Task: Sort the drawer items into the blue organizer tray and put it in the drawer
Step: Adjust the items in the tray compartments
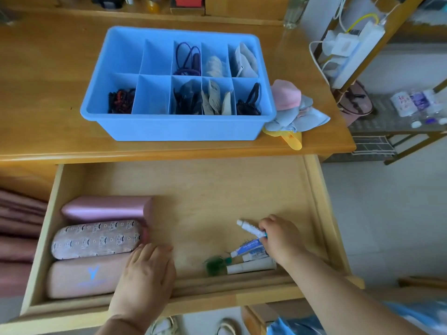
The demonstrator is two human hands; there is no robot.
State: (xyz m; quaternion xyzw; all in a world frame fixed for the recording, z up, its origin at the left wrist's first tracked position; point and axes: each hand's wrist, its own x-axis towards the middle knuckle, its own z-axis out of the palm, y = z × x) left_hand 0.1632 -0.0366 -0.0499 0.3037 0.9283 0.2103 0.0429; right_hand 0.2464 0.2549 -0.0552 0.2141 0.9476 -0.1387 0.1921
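Blue organizer tray (177, 129): stands on the wooden desk top (48, 93), just behind the open drawer; ten compartments in two rows of five.
Tray back row: two left cells look bare; then purple hair ties (187, 58), a pale bundle (214, 66), and white packets (245, 61) in the rightmost cell.
Tray front row: dark beaded bands (121, 100) in the leftmost cell, next cell looks bare, then dark clips (186, 100), paper sachets (217, 100), and a black hair claw (250, 102) at the right.
Drawer (217, 189): pulled out below the desk top, its floor mostly bare in the middle.
Small tubes (251, 256): a cluster lying at the drawer's front right, beside a green-capped item (215, 264) too blurred to name.
Right hand (281, 238): reaches into the drawer, fingers curled and pinching a white tube (249, 228), which tilts up to the left above the cluster.
Left hand (147, 269): palm down on the drawer's front part, fingers pressed together, touching the end of the pink case.
Cases: a shiny pink case (104, 209), a patterned case (94, 239), and a matte pink case (84, 279) lie side by side along the drawer's left.
Cloths (292, 110): a pink, grey and yellow heap touching the tray's right front corner.
Side rack (399, 122): to the right of the desk, holding bottles.
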